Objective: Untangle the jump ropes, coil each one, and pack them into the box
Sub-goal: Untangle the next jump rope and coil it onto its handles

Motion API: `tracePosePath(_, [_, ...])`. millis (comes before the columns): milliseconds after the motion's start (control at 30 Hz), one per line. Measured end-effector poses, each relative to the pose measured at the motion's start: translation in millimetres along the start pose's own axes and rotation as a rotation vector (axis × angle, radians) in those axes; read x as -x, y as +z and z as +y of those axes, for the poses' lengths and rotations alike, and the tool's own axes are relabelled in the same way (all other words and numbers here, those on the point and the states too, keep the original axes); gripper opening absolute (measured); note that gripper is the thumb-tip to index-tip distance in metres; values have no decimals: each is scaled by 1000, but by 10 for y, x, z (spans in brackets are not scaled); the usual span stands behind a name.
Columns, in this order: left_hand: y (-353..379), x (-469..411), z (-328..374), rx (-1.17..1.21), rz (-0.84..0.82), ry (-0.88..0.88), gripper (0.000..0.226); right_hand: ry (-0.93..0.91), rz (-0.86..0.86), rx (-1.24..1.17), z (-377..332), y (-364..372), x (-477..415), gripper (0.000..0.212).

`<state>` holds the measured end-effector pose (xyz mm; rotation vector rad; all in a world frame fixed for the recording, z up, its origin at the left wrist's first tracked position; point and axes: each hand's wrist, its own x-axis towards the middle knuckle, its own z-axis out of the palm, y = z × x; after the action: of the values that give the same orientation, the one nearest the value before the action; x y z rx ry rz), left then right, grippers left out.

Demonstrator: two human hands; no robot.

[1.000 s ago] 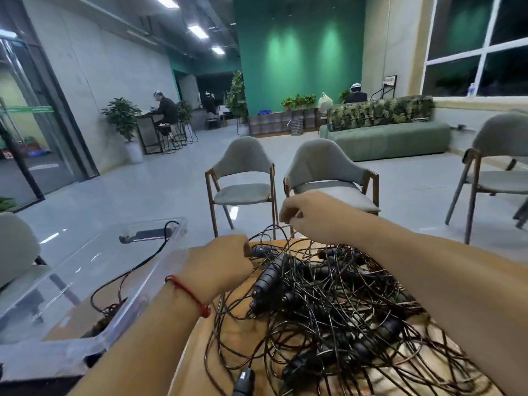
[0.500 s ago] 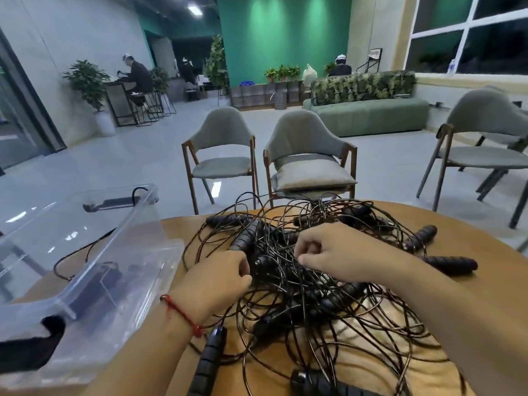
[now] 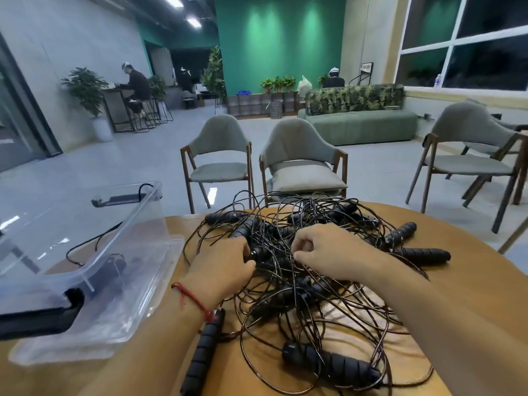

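Note:
A tangled heap of black jump ropes [image 3: 311, 284] with ribbed black handles covers the round wooden table [image 3: 471, 284]. My left hand [image 3: 221, 267], with a red string on its wrist, grips a handle end at the heap's left middle. Close beside it, my right hand [image 3: 323, 252] pinches thin cords with curled fingers at the heap's centre. A clear plastic box [image 3: 94, 270] stands at the table's left; a black rope and handle lie inside it. Loose handles lie near the front edge [image 3: 331, 364] and at the right [image 3: 423, 254].
The box's clear lid [image 3: 168, 284] leans beside the box, next to my left forearm. Two grey chairs [image 3: 300, 164] stand just beyond the table, another at the right [image 3: 468, 158]. A green sofa, plants and seated people are far back across the room.
The camera tilted down, bringing the table and heap fully into view. Both hands dropped from the heap's top into its middle and drew closer together.

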<state>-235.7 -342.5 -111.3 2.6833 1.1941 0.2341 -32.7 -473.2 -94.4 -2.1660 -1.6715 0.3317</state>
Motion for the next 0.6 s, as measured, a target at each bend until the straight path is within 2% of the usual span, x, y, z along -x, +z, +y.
tracePosePath(167, [-83,-463,61,36,40,18,21,7,48,31,-15,-78,-395,12])
tracePosePath(400, [41,-1219,298,74,93,50,40,119,224,212,66,-39,-1160,18])
tracePosePath(500, [119,-1505,325,90,38,31,41,141,301,170,159,-53,-1440,19])
tracePosePath(600, [153,-1628,286,165,14,58,26,144,354,21,335,-80,-1574,19])
